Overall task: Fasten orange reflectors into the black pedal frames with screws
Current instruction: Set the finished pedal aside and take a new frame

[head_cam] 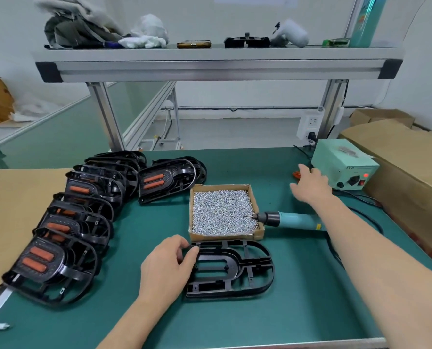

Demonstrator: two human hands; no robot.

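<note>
On the desk (235, 318), the left hand (169, 263) is gripping the left end of an empty frame (235, 272) lying just in front of the screw box (223, 212), while the right hand (310, 187) is hovering, fingers spread, beside an orange piece (296, 175).

- A pale green power box (341, 165) sits at the far right of the green counter (159, 321), a red light glowing on its front.
- Cardboard boxes (398, 157) stand just beside it.
- The overhead shelf (217, 64) carries bundled grey clothing (78, 28), white rags (146, 34) and a white spray bottle (290, 34).
- Brown paper (13, 210) covers the counter's left side.
</note>
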